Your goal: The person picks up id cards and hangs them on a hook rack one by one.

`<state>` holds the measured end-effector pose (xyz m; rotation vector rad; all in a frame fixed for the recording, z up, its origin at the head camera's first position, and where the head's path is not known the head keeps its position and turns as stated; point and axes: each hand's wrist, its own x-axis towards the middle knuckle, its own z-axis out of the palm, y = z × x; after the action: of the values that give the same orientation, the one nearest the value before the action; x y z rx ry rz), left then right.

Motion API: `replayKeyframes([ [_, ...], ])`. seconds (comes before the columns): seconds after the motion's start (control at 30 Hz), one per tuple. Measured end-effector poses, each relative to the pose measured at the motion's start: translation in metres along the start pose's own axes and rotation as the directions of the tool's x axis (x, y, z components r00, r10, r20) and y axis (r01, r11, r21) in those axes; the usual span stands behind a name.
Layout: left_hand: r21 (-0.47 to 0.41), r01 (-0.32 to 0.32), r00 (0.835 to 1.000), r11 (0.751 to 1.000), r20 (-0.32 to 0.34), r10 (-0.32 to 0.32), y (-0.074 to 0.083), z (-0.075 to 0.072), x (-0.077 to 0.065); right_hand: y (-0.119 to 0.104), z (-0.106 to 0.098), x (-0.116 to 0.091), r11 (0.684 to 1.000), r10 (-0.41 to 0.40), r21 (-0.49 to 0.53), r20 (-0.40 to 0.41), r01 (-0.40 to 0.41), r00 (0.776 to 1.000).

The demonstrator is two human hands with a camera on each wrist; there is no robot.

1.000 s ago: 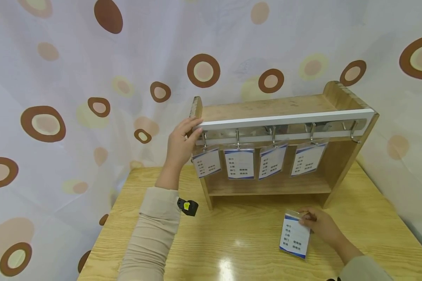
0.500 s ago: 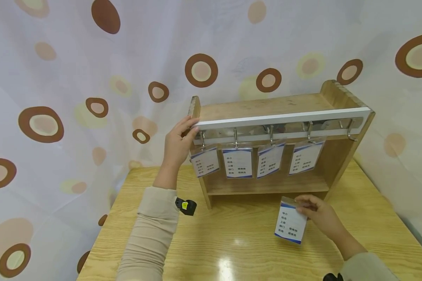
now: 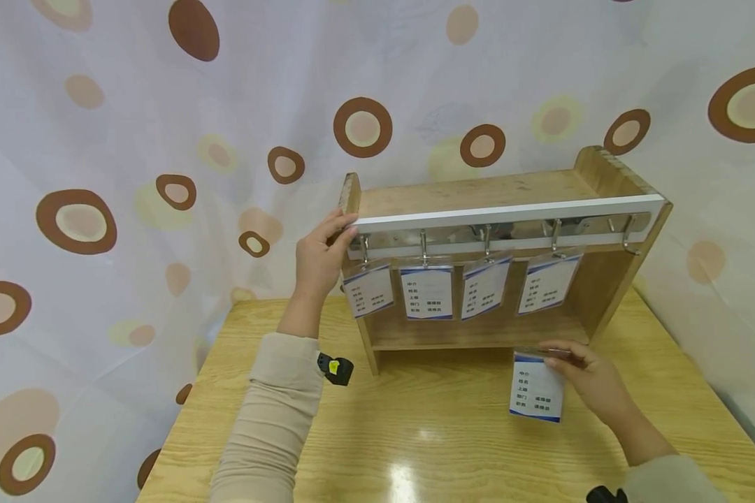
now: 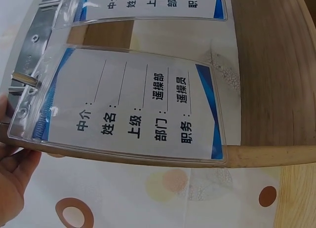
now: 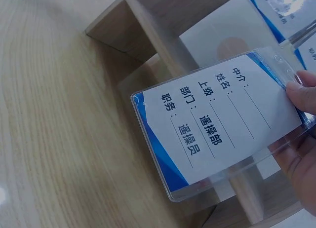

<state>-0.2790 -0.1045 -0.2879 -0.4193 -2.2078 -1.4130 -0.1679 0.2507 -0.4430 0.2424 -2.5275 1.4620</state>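
My right hand [image 3: 594, 383] pinches a clear-sleeved name badge [image 3: 536, 388] by its top right corner. In the right wrist view the badge [image 5: 212, 122] shows white with blue corners and printed lines, and the thumb presses its front near the top edge. It is held in front of the lower part of a small wooden shelf [image 3: 472, 194]. My left hand [image 3: 317, 257] grips the shelf's upper left corner, thumb in front. Several similar badges hang from a metal hook rail, the leftmost badge [image 4: 133, 104] close to the left hand. The rightmost hook [image 3: 629, 234] carries no badge.
The shelf stands on a wooden table [image 3: 415, 426], near its back. Behind it hangs a pale curtain [image 3: 409, 63] patterned with brown and beige circles. A black wrist strap [image 3: 335, 369] shows by the left sleeve.
My right hand has lifted the badge upward from low over the table toward the shelf, and the badge has turned more upright. The left hand stays at the shelf corner.
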Motion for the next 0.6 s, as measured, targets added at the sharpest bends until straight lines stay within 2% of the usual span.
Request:
replayKeyframes([
  [0.13,-0.002,-0.014,1.0,1.0,-0.011,0.013,0.0,0.001,0.0,-0.004,-0.007,0.0,0.998,-0.063,0.004,-0.049,0.064,0.997],
  [0.3,0.014,-0.024,1.0,1.0,-0.015,0.024,0.001,0.002,0.0,-0.008,-0.016,0.002,0.995,-0.097,-0.004,-0.093,0.097,0.991],
  [0.6,0.016,-0.01,1.0,1.0,-0.008,0.01,0.0,0.002,-0.001,-0.025,-0.03,0.008,0.993,-0.111,-0.047,-0.165,0.105,0.98],
])
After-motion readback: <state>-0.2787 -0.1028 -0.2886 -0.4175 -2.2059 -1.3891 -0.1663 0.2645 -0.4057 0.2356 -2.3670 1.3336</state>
